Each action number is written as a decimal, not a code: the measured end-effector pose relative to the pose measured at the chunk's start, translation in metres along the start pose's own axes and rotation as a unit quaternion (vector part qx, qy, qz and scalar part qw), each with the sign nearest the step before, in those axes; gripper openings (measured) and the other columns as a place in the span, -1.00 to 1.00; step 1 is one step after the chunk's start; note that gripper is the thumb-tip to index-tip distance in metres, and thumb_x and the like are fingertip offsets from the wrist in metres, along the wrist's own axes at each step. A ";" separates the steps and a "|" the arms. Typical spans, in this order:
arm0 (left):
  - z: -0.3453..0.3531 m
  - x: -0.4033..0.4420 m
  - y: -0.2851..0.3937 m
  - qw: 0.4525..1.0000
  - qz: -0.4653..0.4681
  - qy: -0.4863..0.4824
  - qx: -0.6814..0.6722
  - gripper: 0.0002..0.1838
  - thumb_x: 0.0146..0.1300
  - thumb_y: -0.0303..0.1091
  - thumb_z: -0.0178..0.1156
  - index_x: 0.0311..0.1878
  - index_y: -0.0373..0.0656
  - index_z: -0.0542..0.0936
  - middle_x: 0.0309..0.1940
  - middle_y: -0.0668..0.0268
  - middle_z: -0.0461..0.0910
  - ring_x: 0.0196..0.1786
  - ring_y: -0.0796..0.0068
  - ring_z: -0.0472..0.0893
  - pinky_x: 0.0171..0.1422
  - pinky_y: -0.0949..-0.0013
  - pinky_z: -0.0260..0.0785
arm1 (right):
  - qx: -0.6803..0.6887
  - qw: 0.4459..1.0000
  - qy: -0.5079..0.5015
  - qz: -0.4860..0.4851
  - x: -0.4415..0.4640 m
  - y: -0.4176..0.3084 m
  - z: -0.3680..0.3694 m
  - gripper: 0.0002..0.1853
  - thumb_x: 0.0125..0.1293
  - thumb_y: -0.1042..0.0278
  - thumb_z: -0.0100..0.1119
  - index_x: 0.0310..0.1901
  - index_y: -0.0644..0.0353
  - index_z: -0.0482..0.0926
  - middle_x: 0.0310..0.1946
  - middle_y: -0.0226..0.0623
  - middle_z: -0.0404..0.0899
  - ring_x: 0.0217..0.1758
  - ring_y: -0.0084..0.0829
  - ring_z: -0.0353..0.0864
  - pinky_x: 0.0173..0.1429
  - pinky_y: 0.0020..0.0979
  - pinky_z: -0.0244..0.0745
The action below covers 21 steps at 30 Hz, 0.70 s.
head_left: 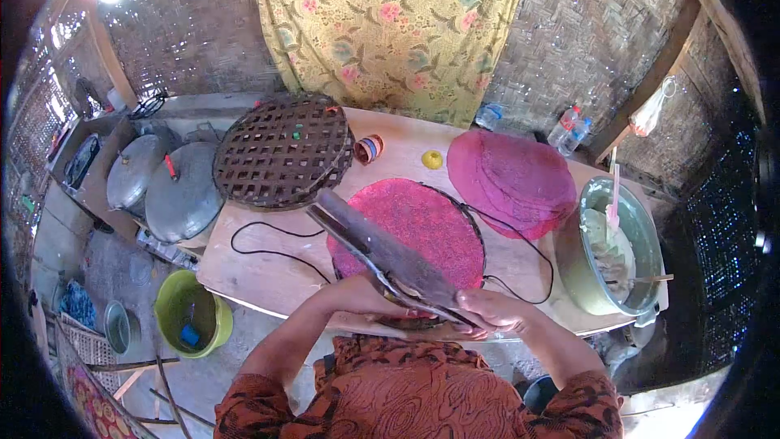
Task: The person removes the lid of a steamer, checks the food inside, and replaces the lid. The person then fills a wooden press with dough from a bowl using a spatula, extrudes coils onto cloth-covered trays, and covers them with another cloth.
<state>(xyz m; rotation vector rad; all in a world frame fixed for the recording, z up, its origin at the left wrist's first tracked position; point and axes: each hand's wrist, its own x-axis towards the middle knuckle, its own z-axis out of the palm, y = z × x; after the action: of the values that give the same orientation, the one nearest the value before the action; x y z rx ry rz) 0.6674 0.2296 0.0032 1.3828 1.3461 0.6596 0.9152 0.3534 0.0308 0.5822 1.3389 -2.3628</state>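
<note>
A dark flat board-like piece (386, 248) is held tilted, nearly edge-on, over the front of the table. My right hand (496, 310) is closed on its lower right end, thumb on the upper face. Along its near lower side, my left hand (361, 294) supports it, the fingers mostly hidden behind it. Below lies a round bright pink sheet (426, 223) with a dark rim, partly covered by the piece. Black cord loops (272, 252) reach out from both sides of this round sheet.
A stack of purple-pink round sheets (520, 175) lies back right, beside a green bucket (575, 276) of pale batter. Dark lattice trays (284, 150) sit back left near metal lids (188, 195). A yellow item (432, 160) and tape rolls (368, 149) stand behind. A green basin (175, 297) is on the floor.
</note>
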 end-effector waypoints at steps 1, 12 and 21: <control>-0.005 -0.003 0.009 0.999 0.012 0.017 -0.037 -0.24 -0.06 -0.14 0.46 0.20 -0.26 0.40 0.13 0.15 0.47 0.24 0.29 0.38 0.39 0.28 0.12 | -0.034 0.999 0.022 -0.001 -0.003 0.000 -0.003 -0.34 0.25 -0.41 -0.15 -0.15 0.16 0.46 -0.65 -0.54 0.25 -0.71 -0.71 0.13 -0.70 -0.61 0.03; 0.016 0.029 0.014 0.987 -0.113 0.007 -0.113 -0.73 0.08 -0.13 0.34 -0.22 -0.07 0.66 -0.50 0.40 0.56 -0.42 0.63 0.52 -0.33 0.50 0.39 | -0.679 0.617 0.355 -0.180 -0.015 -0.035 -0.002 -0.40 0.35 -0.27 -0.19 -0.38 0.18 0.52 -0.63 -0.06 0.48 -0.63 -0.13 0.48 -0.47 -0.22 0.41; 0.044 0.052 0.007 0.900 0.085 -0.199 -0.378 -0.74 0.17 -0.43 0.14 -0.05 -0.23 0.46 -0.60 0.35 0.41 -0.56 0.51 0.42 -0.48 0.42 0.25 | -0.616 0.562 0.189 -0.519 -0.017 -0.108 0.021 -0.41 0.40 -0.16 -0.27 0.22 0.17 0.30 0.06 0.02 0.38 -0.03 -0.12 0.50 -0.01 -0.18 0.44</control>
<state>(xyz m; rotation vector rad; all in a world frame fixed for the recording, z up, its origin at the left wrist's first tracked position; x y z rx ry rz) 0.7215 0.2663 -0.0175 0.9179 0.5386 0.8434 0.8720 0.3894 0.1269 -0.3281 3.6118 -0.9140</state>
